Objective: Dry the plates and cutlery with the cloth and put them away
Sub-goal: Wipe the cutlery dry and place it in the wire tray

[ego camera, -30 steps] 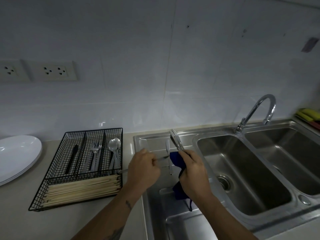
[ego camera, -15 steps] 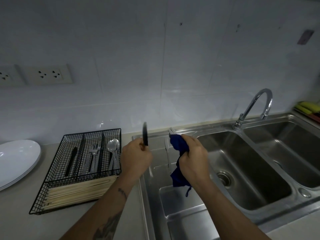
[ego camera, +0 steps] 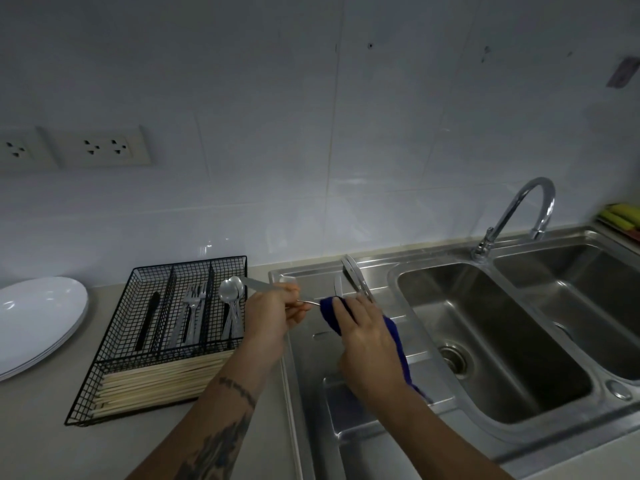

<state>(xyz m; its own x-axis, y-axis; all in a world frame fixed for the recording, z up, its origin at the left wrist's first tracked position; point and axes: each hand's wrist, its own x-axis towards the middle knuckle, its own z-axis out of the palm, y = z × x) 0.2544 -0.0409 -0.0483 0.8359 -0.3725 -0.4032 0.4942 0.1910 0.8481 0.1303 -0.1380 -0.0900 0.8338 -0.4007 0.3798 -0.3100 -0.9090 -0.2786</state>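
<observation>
My left hand [ego camera: 272, 315] grips a metal piece of cutlery [ego camera: 258, 285], which looks like a knife. One end points left over the tray; the thin end runs right into the blue cloth [ego camera: 329, 315]. My right hand [ego camera: 369, 341] holds that cloth bunched around the tip, and the rest hangs down over the draining board [ego camera: 311, 358]. More wet cutlery [ego camera: 353, 277] lies on the board behind my hands. A black wire cutlery tray [ego camera: 114, 344] holds a dark knife [ego camera: 149, 317], forks [ego camera: 190, 313] and spoons [ego camera: 231, 294]. White plates [ego camera: 34, 320] are stacked at the far left.
Wooden chopsticks [ego camera: 156, 379] fill the tray's front compartment. A double steel sink [ego camera: 485, 341] with a curved tap [ego camera: 519, 209] lies to the right. Sponges [ego camera: 620, 216] sit at the far right edge. Wall sockets [ego camera: 104, 147] are above the counter.
Half a second ago my left hand held the cutlery upright, clear of the cloth. Now it lies level again with its tip inside the cloth in my right hand.
</observation>
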